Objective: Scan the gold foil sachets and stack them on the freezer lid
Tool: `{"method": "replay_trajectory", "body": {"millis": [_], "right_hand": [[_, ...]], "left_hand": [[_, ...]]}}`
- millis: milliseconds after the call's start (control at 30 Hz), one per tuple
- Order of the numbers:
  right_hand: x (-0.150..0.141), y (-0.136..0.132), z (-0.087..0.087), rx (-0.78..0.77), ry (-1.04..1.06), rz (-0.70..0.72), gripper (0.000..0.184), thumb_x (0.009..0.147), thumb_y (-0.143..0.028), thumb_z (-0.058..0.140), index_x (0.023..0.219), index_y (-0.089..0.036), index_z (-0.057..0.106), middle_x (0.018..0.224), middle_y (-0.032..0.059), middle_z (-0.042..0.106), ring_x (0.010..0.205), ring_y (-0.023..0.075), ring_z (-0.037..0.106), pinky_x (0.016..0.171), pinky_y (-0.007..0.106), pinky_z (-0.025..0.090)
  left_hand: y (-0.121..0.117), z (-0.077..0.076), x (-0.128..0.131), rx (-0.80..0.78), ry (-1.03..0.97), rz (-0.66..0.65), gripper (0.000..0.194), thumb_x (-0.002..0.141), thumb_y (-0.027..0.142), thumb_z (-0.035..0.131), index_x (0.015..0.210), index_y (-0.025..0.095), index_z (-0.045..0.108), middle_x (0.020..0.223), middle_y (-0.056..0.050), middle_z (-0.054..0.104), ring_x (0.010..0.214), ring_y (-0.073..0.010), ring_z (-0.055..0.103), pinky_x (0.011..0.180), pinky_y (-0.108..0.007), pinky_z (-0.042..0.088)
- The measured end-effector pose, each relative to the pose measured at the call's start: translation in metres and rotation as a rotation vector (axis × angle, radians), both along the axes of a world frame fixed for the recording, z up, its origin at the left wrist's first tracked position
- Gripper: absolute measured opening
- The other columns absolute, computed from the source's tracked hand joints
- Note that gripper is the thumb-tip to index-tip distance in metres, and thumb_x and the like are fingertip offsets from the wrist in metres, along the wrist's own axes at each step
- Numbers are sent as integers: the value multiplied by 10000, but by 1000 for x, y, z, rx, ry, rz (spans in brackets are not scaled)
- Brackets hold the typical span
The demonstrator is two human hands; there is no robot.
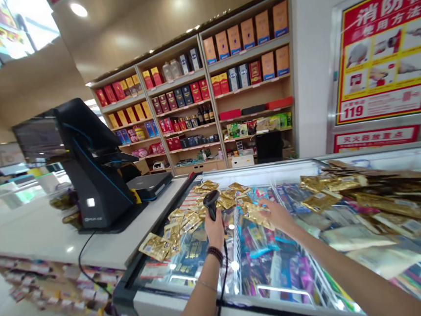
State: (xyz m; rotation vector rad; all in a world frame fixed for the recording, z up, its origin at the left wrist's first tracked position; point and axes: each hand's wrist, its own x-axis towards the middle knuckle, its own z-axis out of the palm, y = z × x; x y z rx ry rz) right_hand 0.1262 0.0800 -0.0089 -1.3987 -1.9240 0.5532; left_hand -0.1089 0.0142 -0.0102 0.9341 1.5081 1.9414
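My left hand (214, 226) is wrapped round the handle of a black barcode scanner (211, 200), whose head points away from me. Its black cord runs down along my left forearm. In my right hand (274, 215) is the edge of a gold foil packet (255, 214), a little to the right of the scanner. Loose gold packets (157, 245) lie scattered around and left of the scanner on the glass top of a chest freezer (192, 282). A large heap of gold packets (391, 201) lies on the glass at the right.
Colourful packs show through the freezer glass. On the white counter (28, 223) at left stands a black checkout terminal (90, 173), with a flat black device (150, 185) beside it. Shelves of boxes and bottles (187, 106) line the back wall. A red-framed sign (385, 54) hangs at right.
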Motion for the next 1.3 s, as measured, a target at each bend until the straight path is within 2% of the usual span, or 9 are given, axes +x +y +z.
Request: {"method": "replay_trajectory", "body": {"millis": [133,233,333,433,567,733,900,1067,1300], "right_hand": [[49,11,3,-120,155,-55,113,906,-196,703,980,-260,761,851,26,770,776,272,774,694,355,596],[75,21,7,-177,260,-42,195,827,-181,738,1004,-251,777,847,26,800,720,261,791,651,371,642],[97,33,8,-125,339,-59,357,672,-132,788,1010,-244,795,912,45,852,805,293,830,703,394,673],[114,44,0,-11,397,-160,326,625,-167,814,940,-246,796,883,67,862,807,322,831,760,435,678],[123,53,-24,100,439,-267,139,710,-302,770,842,-270,797,779,83,846,773,357,821,791,494,668],[117,64,-46,201,469,-246,279,827,-360,627,968,-291,858,1007,90,901,1006,358,826,960,519,656],[116,78,-55,221,482,-188,352,888,-364,570,1060,-273,863,1170,121,894,1160,370,803,1093,562,610],[118,81,-62,225,475,-162,381,911,-415,570,1126,-270,850,1221,123,889,1177,363,799,1108,554,596],[117,79,-63,240,451,-178,394,936,-456,548,1129,-262,832,1271,139,876,1230,367,784,1145,563,576]], "left_hand": [[7,5,55,-17,10,-176,460,860,638,825,829,268,552,556,78,535,420,-124,503,433,-243,350],[10,10,97,0,29,-303,443,864,617,835,857,261,573,568,80,540,422,-117,502,442,-238,341],[10,13,129,3,21,-411,469,847,634,851,862,257,572,566,87,533,403,-106,485,435,-235,324],[6,11,146,-9,-15,-504,542,805,696,872,847,254,562,549,94,511,384,-99,473,415,-231,302],[2,8,147,-9,-63,-581,684,687,820,903,820,249,552,566,83,539,383,-85,479,403,-224,306],[-3,5,138,-36,-99,-630,747,638,883,894,832,242,564,582,87,552,382,-69,464,396,-215,322],[-10,1,140,-83,-30,-684,690,695,831,901,865,236,595,588,82,562,377,-72,464,393,-215,332],[-14,-1,145,-87,-2,-682,625,757,779,885,881,236,603,588,85,547,386,-75,461,401,-216,334],[-13,-3,139,-72,-34,-669,638,758,800,868,851,244,568,593,90,514,392,-72,456,403,-216,318]]}}
